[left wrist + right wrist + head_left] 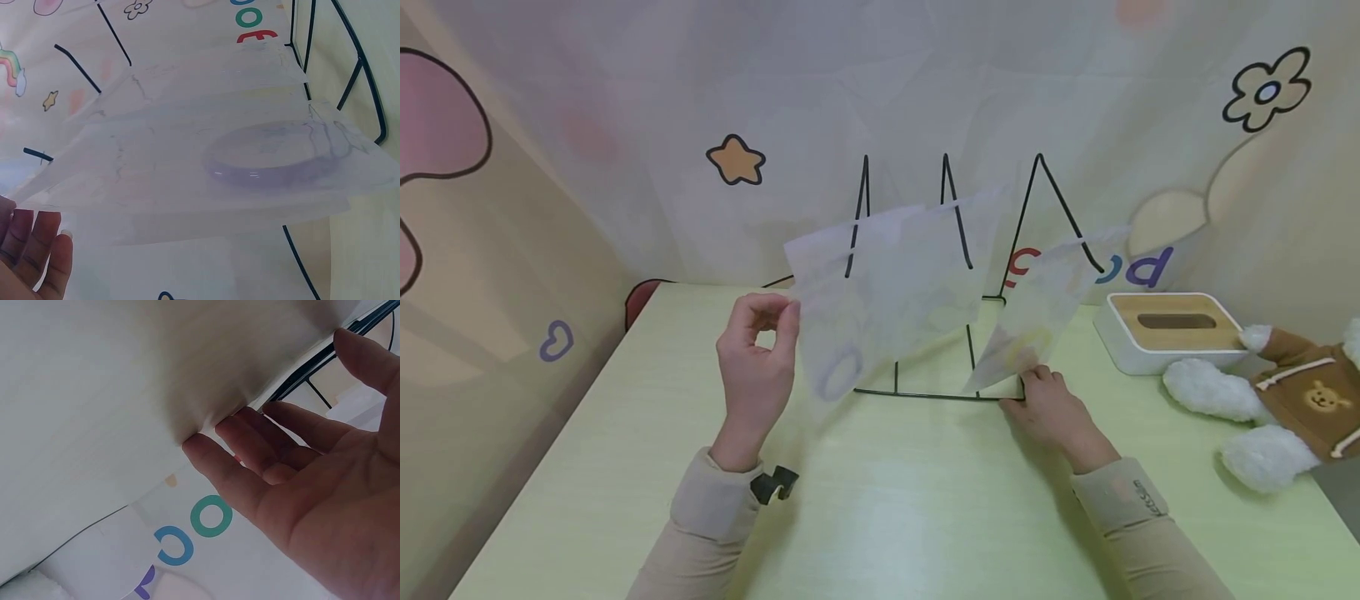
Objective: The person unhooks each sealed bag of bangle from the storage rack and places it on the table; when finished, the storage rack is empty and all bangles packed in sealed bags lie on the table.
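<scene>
My left hand (757,350) pinches the left edge of a translucent plastic bag (820,333), thumb against fingers. Through the bag a purple ring (262,165) shows. The bag hangs tilted from an arm of a black wire rack (925,395), overlapping a second translucent bag (947,275) in the middle. A third bag (1060,283), with a yellow ring (1028,343) inside, hangs on the rack's right arm. Down at the front right corner of the rack's base, my right hand (1051,412) grips the wire between thumb and fingers, its fingertips (194,442) at the tabletop.
A white tissue box (1138,357) with a wooden lid stands at the right of the table (910,517). Beside it sits a plush toy (1300,392) in a brown top. A printed curtain (647,167) rises behind, and a red rounded object (642,304) shows past the table's back left corner.
</scene>
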The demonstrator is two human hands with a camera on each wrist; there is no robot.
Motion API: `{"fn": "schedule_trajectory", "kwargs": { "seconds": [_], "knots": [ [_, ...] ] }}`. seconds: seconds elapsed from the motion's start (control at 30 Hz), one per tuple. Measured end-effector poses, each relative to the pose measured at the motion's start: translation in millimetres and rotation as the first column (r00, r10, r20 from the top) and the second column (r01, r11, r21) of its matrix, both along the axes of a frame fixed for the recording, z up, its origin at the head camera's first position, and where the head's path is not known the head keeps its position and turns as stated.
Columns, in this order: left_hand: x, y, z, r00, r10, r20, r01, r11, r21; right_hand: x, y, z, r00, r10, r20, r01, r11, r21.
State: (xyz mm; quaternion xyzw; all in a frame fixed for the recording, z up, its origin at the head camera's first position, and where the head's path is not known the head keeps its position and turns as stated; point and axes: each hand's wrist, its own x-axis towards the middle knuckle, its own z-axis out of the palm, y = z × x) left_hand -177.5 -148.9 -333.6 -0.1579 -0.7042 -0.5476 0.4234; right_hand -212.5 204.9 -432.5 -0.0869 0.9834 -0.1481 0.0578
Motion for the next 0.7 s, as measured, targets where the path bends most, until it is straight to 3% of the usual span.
{"fn": "schedule_trajectory", "kwargs": {
  "seconds": [0.7],
  "knots": [
    [4.6, -0.4, 2.8, 1.000, -0.004, -0.005, 0.004, 1.000, 0.017, 0.4, -0.6, 1.0, 1.000, -0.003, 0.014, 0.003, 1.000, -0.002]
  ]
}}
